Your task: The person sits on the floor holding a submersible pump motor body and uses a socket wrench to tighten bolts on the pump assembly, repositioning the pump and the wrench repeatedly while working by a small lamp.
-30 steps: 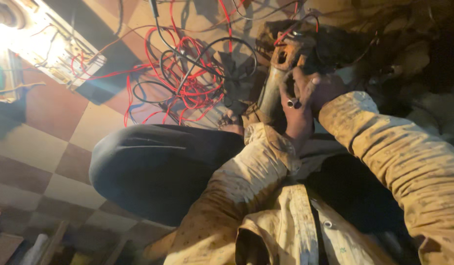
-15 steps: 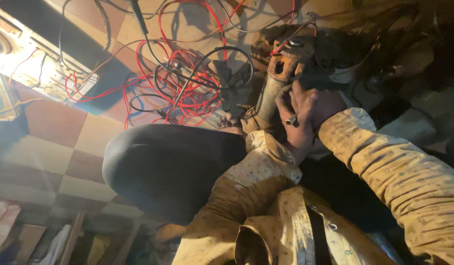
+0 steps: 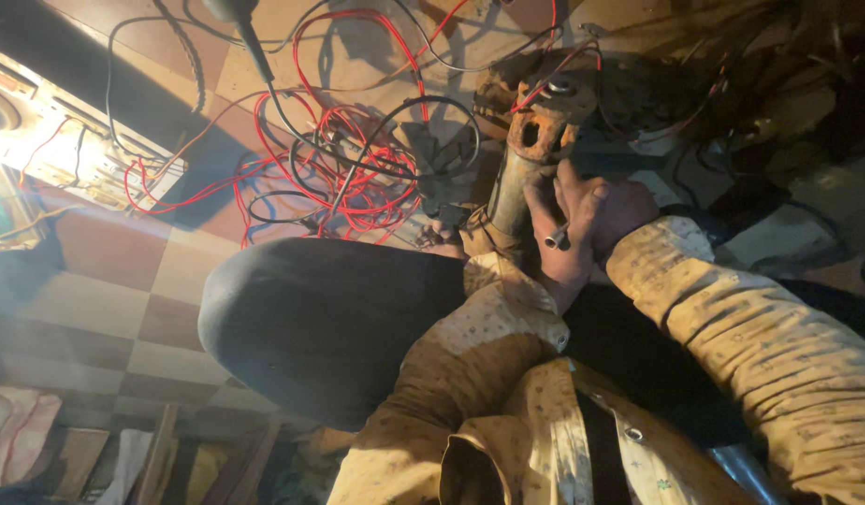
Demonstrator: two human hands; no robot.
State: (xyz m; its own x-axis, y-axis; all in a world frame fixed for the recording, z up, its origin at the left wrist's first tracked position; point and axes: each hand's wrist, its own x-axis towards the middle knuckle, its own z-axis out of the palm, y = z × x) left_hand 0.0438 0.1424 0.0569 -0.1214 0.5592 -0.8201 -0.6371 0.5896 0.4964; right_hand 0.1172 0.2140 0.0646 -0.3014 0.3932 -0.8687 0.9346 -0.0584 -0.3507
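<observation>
A rusty cylindrical shaft (image 3: 518,178) with a round flanged end (image 3: 537,131) stands on the floor just beyond my bent knee (image 3: 320,318) in dark trousers. My left hand (image 3: 547,266), coming out of a yellow patterned sleeve, wraps around the side of the shaft. Pressed against it from the right, my right hand (image 3: 612,210) pinches a small silver socket-like tool (image 3: 556,238) that pokes out between the two hands. How the tool meets the shaft is hidden.
A tangle of red and black wires (image 3: 348,159) lies on the checkered tile floor (image 3: 123,281) left of the shaft. A lit electrical board (image 3: 67,159) sits at far left. Dark cluttered parts (image 3: 778,112) fill the upper right. Wooden pieces (image 3: 161,449) lie at lower left.
The view has drifted, so the wires and lit board sit further right in frame. Both hands stay clasped at the rusty shaft with only slight shifts.
</observation>
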